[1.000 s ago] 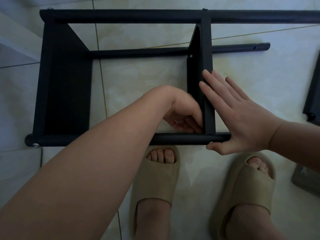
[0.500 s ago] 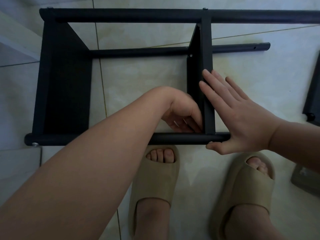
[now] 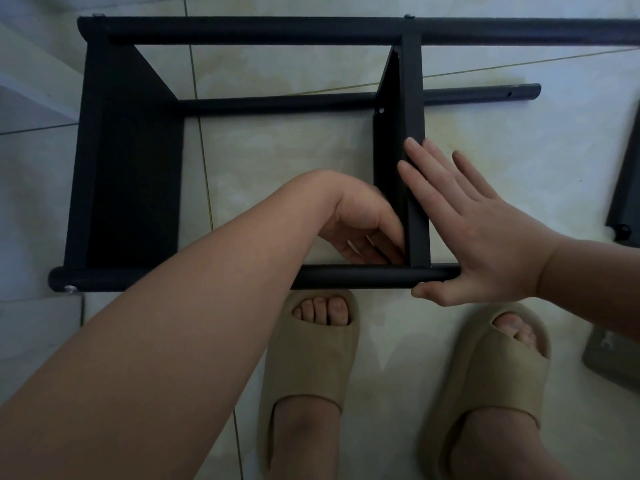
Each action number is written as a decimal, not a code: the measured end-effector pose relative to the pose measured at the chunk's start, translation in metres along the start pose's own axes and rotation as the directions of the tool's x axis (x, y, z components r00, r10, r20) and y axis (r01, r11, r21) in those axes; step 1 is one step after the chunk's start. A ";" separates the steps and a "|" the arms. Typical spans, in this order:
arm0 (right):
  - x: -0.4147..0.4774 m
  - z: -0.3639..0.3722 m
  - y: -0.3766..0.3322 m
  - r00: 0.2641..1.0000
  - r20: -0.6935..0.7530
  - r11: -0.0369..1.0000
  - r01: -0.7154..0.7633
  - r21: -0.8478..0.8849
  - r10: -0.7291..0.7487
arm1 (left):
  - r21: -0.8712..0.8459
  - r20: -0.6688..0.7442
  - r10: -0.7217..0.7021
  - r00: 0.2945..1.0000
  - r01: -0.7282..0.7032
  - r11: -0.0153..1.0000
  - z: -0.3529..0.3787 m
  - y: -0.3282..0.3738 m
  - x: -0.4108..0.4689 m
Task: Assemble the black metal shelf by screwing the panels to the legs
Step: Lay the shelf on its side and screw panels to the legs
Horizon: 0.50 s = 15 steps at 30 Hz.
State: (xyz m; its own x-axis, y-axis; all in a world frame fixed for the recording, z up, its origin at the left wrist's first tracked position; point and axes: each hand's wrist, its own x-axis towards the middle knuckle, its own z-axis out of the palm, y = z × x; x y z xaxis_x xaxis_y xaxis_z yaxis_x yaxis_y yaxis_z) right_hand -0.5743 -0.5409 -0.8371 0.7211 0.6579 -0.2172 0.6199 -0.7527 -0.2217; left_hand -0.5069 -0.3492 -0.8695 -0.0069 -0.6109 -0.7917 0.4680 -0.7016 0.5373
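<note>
The shelf [image 3: 277,102] lies on its side on the floor [image 3: 284,157]. At its left end the first panel [image 3: 131,161] sits between the legs, and a screw [image 3: 70,289] shows at the left tip of the near leg [image 3: 346,277], so that end looks fastened. Further right the second panel [image 3: 414,98] stands across the frame, pinned at the far leg [image 3: 242,29]. Its joint with the near leg is, I judge, the one in hand. A spare panel [image 3: 627,174] lies apart at the right edge, so perhaps half the work is left. The left hand [image 3: 367,230] reaches into the inner corner where the second panel meets the near leg, fingers curled down. Whether they pinch a screw or nut I cannot tell. The right hand [image 3: 485,244] is flat, its fingers straight against that panel's outer face and its thumb under the near leg's end.
</note>
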 end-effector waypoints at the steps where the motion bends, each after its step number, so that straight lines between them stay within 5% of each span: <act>1: 0.000 0.000 0.000 1.000 0.001 1.000 0.000 -0.001 0.000 | -0.002 -0.007 0.005 1.000 -0.005 1.000 0.000 0.000 0.001; 15: 0.000 0.000 0.000 1.000 -0.005 1.000 0.000 0.005 0.000 | 0.000 -0.006 0.021 1.000 -0.021 1.000 -0.002 -0.002 0.000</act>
State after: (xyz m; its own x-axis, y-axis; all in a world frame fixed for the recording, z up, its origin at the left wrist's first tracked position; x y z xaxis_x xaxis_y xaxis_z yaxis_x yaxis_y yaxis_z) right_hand -0.5749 -0.5407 -0.8371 0.7226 0.6578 -0.2127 0.6182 -0.7525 -0.2269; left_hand -0.5065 -0.3474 -0.8713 0.0082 -0.6234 -0.7818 0.4683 -0.6885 0.5539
